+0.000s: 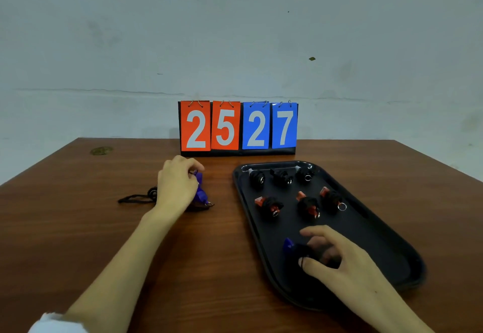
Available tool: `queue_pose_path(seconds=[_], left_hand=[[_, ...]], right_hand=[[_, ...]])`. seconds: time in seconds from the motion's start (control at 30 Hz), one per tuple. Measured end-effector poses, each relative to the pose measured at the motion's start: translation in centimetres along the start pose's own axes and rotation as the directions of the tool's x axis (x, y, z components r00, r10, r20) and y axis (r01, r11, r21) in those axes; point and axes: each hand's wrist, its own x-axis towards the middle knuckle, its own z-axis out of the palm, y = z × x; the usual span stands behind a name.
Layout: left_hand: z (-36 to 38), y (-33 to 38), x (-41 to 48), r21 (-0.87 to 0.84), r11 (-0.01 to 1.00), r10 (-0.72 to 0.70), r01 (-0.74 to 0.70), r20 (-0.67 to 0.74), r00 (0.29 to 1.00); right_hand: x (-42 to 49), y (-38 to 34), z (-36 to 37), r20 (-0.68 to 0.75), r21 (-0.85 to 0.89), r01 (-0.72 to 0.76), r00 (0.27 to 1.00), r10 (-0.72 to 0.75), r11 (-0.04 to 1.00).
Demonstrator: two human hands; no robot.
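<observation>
A black tray [386,241] lies on the right of the wooden table [78,228]. Three black whistles wound in cord [281,177] sit along its far end. Below them lie three red whistles with cords [308,206]. My right hand [337,257] is over the tray's near part, its fingers curled round a blue whistle wrapped in black cord [291,247]. My left hand [177,188] is on the table left of the tray and grips a purple whistle [201,192]. That whistle's black cord [138,198] trails out to the left.
A flip scoreboard [238,127] reading 25 and 27 stands at the table's far edge against the wall. A small brownish mark [101,150] is on the far left of the tabletop. A white sleeve [52,323] shows at the bottom left.
</observation>
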Motion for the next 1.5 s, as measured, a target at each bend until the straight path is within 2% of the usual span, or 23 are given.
queue_pose_path(seconds=[0.1, 0.2, 0.33, 0.4, 0.53, 0.63, 0.8, 0.93, 1.07, 1.2, 1.27, 1.37, 1.5], left_hand=[[0.1, -0.4, -0.2, 0.121, 0.983, 0.123, -0.138, 0.12, 0.985], [0.5, -0.3, -0.8, 0.179, 0.951, 0.209, -0.25, 0.222, 0.953], [0.6, -0.6, -0.9, 0.258, 0.927, 0.173, -0.271, 0.347, 0.922], [0.7, -0.8, -0.9, 0.279, 0.923, 0.156, -0.265, 0.36, 0.92], [0.7, -0.8, -0.9, 0.233, 0.943, 0.151, -0.236, 0.331, 0.931], [0.7, -0.7, -0.9, 0.277, 0.926, 0.165, -0.257, 0.315, 0.935], [0.6, -0.6, -1.0, 0.268, 0.931, 0.165, -0.248, 0.297, 0.941], [0.6, -0.4, -1.2, 0.261, 0.93, 0.179, -0.259, 0.293, 0.939], [0.6, -0.4, -1.2, 0.259, 0.932, 0.175, -0.252, 0.286, 0.942], [0.7, -0.4, -1.2, 0.27, 0.928, 0.177, -0.256, 0.285, 0.942], [0.7, -0.4, -1.2, 0.28, 0.925, 0.184, -0.256, 0.259, 0.948], [0.6, -0.3, -1.1, 0.248, 0.94, 0.196, -0.235, 0.171, 0.966], [0.3, 0.1, -1.1, 0.088, 0.983, 0.159, -0.161, 0.021, 0.987]], right_hand=[[0.1, 0.3, 0.3, -0.02, -0.019, 0.107, 0.994, -0.108, 0.994], [0.3, 0.2, 0.6, -0.054, -0.124, 0.178, 0.981, -0.186, 0.976], [0.7, -0.2, 1.3, -0.116, -0.237, 0.195, 0.967, -0.227, 0.952], [0.7, -0.3, 1.7, -0.152, -0.26, 0.198, 0.958, -0.242, 0.945], [0.5, -0.7, 1.8, -0.143, -0.247, 0.21, 0.958, -0.25, 0.946], [0.3, -0.9, 1.9, -0.134, -0.221, 0.215, 0.959, -0.248, 0.951], [0.2, -0.5, 2.0, -0.177, -0.242, 0.276, 0.93, -0.322, 0.93], [-0.1, -0.3, 1.7, -0.161, -0.324, 0.335, 0.902, -0.401, 0.885], [-0.4, -0.2, 1.7, -0.182, -0.281, 0.341, 0.899, -0.399, 0.897], [-0.1, -0.4, 2.0, -0.105, -0.353, 0.297, 0.93, -0.353, 0.887], [0.1, -0.6, 2.1, -0.123, -0.371, 0.228, 0.949, -0.291, 0.9], [0.6, -0.8, 2.1, -0.222, -0.403, 0.097, 0.954, -0.2, 0.91], [0.9, -0.8, 2.1, -0.223, -0.39, 0.029, 0.967, -0.125, 0.92]])
